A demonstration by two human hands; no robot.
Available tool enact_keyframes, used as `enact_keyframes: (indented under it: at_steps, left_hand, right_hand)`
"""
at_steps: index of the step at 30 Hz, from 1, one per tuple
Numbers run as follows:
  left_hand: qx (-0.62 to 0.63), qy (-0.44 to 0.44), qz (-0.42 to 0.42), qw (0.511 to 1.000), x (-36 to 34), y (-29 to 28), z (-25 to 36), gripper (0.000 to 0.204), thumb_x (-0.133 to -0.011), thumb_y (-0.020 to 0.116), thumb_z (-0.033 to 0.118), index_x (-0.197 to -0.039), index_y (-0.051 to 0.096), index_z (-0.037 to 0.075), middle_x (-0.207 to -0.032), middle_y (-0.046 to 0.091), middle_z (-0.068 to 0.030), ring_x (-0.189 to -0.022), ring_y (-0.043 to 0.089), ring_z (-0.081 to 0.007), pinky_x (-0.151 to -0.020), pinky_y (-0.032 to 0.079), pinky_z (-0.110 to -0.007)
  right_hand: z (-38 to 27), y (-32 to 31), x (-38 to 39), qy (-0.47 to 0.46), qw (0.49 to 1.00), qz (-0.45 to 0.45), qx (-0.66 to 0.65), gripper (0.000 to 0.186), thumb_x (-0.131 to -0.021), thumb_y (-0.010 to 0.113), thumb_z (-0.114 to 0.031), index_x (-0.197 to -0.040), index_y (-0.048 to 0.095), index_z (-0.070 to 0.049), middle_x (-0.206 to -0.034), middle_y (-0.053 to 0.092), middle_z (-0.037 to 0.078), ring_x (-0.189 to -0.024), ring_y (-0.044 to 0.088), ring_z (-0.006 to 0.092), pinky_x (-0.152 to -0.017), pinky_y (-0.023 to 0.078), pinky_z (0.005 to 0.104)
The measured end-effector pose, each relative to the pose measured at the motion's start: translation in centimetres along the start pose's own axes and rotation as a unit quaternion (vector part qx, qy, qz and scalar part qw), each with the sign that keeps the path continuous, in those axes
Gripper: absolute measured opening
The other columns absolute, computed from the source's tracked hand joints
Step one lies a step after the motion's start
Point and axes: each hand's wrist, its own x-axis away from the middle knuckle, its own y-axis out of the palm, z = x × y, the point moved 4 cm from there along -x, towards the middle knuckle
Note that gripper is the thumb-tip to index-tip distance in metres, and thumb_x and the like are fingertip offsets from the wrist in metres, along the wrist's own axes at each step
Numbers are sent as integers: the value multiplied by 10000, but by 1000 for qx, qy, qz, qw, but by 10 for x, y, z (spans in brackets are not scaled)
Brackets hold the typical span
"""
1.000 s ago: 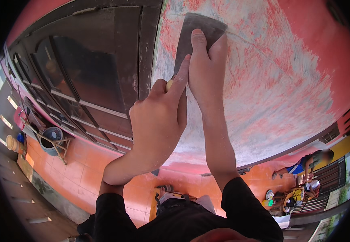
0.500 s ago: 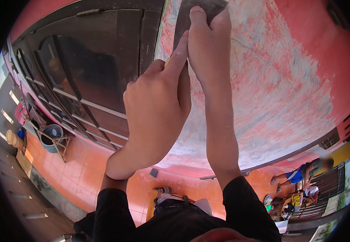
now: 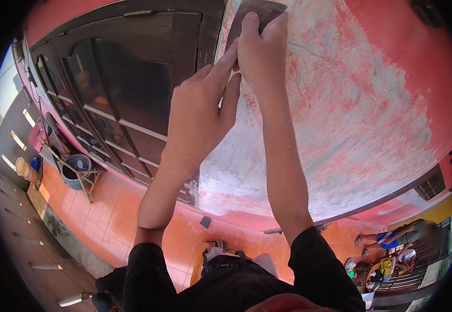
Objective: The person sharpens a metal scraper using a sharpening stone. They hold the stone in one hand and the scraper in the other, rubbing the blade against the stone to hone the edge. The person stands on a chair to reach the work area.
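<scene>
Both hands are raised to a wall [image 3: 340, 119], its red paint partly covered with streaky white and grey. My right hand [image 3: 262, 52] grips a scraper with a wide dark blade [image 3: 268, 8], its thumb lying flat on the blade. Just below, my left hand [image 3: 197, 112] is closed around the scraper's handle end, with its index finger stretched up toward the right hand. The handle is mostly hidden by the fingers. The blade lies close against the wall, beside the door frame.
A dark brown door [image 3: 184, 52] with glass panes stands at the left. Beyond it, a grey tub [image 3: 75, 179] rests on the orange tiled floor [image 3: 106, 223] beside a wooden frame. At far right a person [image 3: 392, 236] is near a cluttered table [image 3: 374, 275].
The view has shifted a little, with the door now farther right in it. Both hands sit slightly more to the left against the view, still on the scraper. My left forearm is straighter.
</scene>
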Motion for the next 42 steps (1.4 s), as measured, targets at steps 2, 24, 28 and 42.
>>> enact_keyframes:
  at_steps: [2, 24, 28, 42]
  left_hand:
    - [147, -100, -107, 978, 42, 1, 5, 486, -1099, 598, 209, -1543, 582, 10, -978, 720, -166, -676, 644, -212, -658, 534, -327]
    - [361, -361, -353, 784, 312, 172, 189, 274, -1085, 660, 84, -1334, 735, -4, -1075, 731, -65, -873, 699, -112, -785, 567, -268]
    - [286, -391, -361, 797, 315, 187, 208, 188, -1036, 736, 122, -1182, 811, 32, -980, 775, -51, -797, 694, -95, -697, 545, -271]
    - [93, -442, -268, 851, 365, 161, 133, 226, -1065, 698, 224, -1122, 805, 33, -922, 787, -66, -763, 708, -142, -673, 537, -295]
  right_hand:
    - [19, -26, 40, 45, 997, -50, -24, 374, -1134, 537, -272, -1328, 508, 46, -1184, 663, 200, -1078, 667, 304, -953, 524, 443]
    - [38, -366, 434, 392, 899, -61, -186, 373, -1122, 649, -248, -1394, 567, -7, -1181, 698, 61, -1047, 653, 113, -874, 550, 300]
    - [49, -381, 473, 464, 827, -31, -315, 378, -1143, 588, -265, -1408, 538, 0, -1173, 692, 81, -997, 669, 142, -837, 565, 322]
    - [105, -384, 569, 626, 750, -22, -213, 272, -1170, 522, -318, -1175, 588, -54, -853, 674, 60, -531, 571, 108, -490, 452, 265]
